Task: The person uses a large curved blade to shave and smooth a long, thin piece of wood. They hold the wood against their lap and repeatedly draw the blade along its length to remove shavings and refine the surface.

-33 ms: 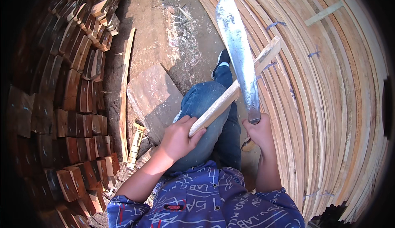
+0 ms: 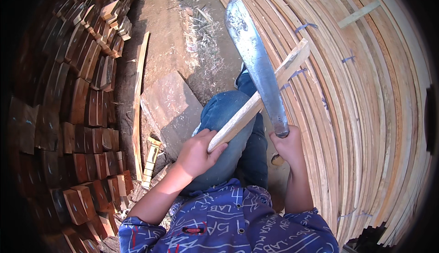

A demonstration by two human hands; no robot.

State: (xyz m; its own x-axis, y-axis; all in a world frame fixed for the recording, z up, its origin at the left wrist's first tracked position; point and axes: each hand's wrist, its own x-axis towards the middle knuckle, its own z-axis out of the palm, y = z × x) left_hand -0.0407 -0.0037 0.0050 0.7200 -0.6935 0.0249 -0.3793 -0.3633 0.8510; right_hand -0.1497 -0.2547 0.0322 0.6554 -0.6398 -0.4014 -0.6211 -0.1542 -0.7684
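My left hand (image 2: 200, 154) is closed round the near end of a pale wooden stick (image 2: 238, 122), which slants up and to the right across my raised knee. In my right hand (image 2: 288, 144) is the handle of a machete (image 2: 256, 52) with a broad, shiny steel blade. The blade points up and leans left, crossing over the stick's middle and hiding a part of it. Whether steel touches wood there I cannot tell. Below my right fist shows the butt of the handle (image 2: 276, 159).
Long bundled wooden strips (image 2: 347, 97) tied with purple bands fill the right side. Stacked brown wood blocks (image 2: 89, 111) rise on the left. A flat board (image 2: 171, 100), a long thin plank (image 2: 139, 102) and a yellowish notched piece (image 2: 151, 161) lie between, with shavings (image 2: 203, 38) beyond.
The machete's blade has tilted, its tip swinging left and slightly down. The stick has shifted a little to the left. Both hands keep their hold.
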